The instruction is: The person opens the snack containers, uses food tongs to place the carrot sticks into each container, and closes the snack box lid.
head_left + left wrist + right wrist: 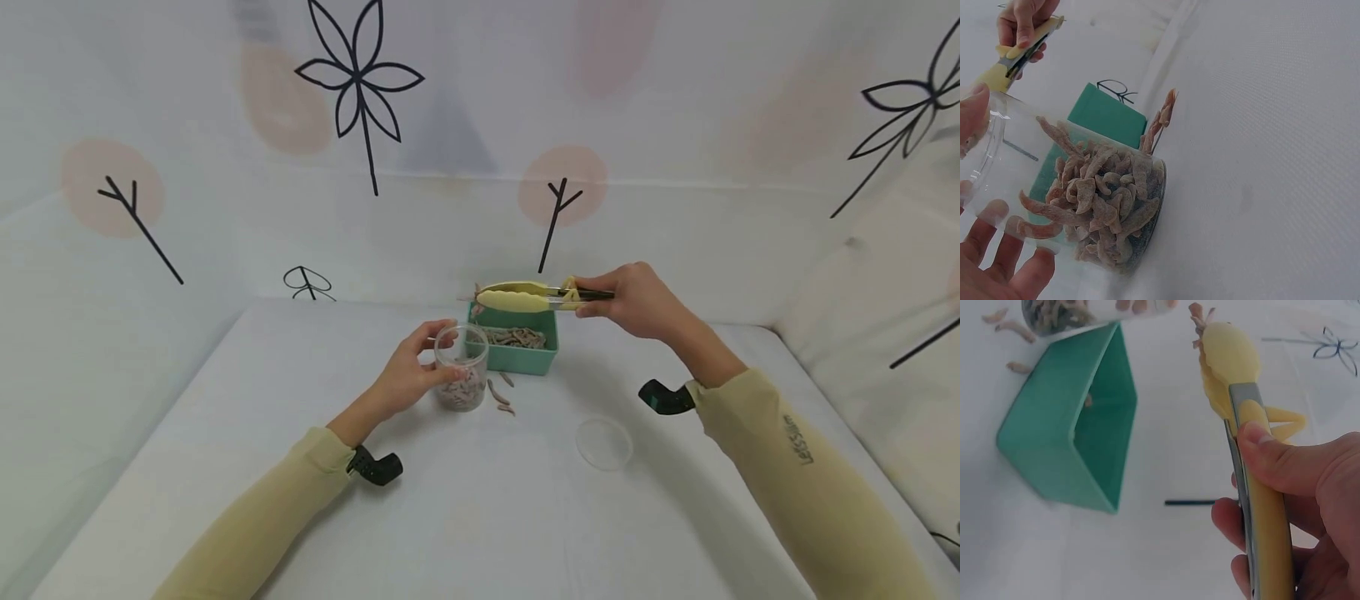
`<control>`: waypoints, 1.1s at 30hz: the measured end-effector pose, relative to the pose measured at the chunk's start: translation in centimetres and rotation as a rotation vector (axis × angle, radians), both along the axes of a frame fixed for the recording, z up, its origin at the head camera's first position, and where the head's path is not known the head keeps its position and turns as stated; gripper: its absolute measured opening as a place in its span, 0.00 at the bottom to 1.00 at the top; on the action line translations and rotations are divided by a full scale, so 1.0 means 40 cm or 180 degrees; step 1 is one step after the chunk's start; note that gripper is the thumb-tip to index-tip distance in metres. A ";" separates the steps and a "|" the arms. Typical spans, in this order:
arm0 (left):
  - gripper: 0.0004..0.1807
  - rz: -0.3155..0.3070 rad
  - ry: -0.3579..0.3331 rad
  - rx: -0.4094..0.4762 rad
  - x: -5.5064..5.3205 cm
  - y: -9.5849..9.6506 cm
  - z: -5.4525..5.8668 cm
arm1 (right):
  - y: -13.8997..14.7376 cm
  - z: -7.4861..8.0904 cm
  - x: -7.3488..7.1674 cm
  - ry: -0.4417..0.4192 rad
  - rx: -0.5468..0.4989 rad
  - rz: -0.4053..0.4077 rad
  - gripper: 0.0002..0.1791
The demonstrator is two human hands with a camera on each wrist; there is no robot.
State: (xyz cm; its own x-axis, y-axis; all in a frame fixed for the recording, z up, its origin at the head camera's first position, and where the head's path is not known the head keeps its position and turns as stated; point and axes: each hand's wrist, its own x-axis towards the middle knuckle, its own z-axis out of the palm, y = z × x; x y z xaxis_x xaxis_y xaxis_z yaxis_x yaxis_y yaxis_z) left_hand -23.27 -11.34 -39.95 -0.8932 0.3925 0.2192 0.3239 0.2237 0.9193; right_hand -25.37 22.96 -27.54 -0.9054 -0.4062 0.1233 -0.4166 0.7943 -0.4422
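Two hands busy here. The left hand (pixel 408 375) has its fingers wrapped round a clear jar (pixel 471 360), mouth up, just beside the green bin (pixel 522 360); can't tell if the base actually touches the desk (pixel 465 517). The right hand (pixel 636 302) grips yellow-headed tongs (pixel 525 300), fingers closed on the handle, with a few brown dried-looking strips (pixel 1196 314) pinched at the tips and sticking out.

Looks to me like the mid-transfer step: strips picked out of the bin and headed for the jar. The jar has a decent heap of strips (pixel 1104 194) at the bottom, the bin has another pile (pixel 517 337), so I'd call it partway. Tong tips are over the bin's jar-side end, not yet over the jar.

Next move probably calls for bringing the tips across and down over the mouth, jar held steady, then easing the squeeze. Strips could easily catch the rim; a few loose strips (pixel 497 393) lie on the desk between person and bin. The round clear lid (pixel 604 443) is off, lying nearer the person.
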 end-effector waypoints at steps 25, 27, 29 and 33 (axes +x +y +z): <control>0.39 -0.0045 0.0047 -0.0013 -0.001 -0.001 -0.002 | -0.071 -0.013 0.059 0.0047 0.0201 0.0386 0.29; 0.39 -0.0047 0.0048 0.0003 -0.001 -0.001 -0.002 | -0.071 -0.013 0.060 0.0054 0.0212 0.0384 0.29; 0.38 -0.0051 0.0074 0.0010 -0.001 -0.001 -0.003 | -0.070 -0.013 0.061 0.0056 0.0204 0.0387 0.29; 0.38 -0.0044 0.0103 0.0030 -0.001 -0.001 -0.004 | -0.070 -0.012 0.061 0.0062 0.0187 0.0395 0.30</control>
State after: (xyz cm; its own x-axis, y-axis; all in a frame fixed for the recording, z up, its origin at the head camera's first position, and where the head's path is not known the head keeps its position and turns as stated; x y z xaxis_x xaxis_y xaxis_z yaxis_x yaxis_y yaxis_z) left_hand -23.33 -11.39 -40.12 -0.8801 0.4025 0.2518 0.3566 0.2104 0.9102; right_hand -22.94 20.15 -28.01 -0.8455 -0.5219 0.1131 -0.5212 0.7605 -0.3873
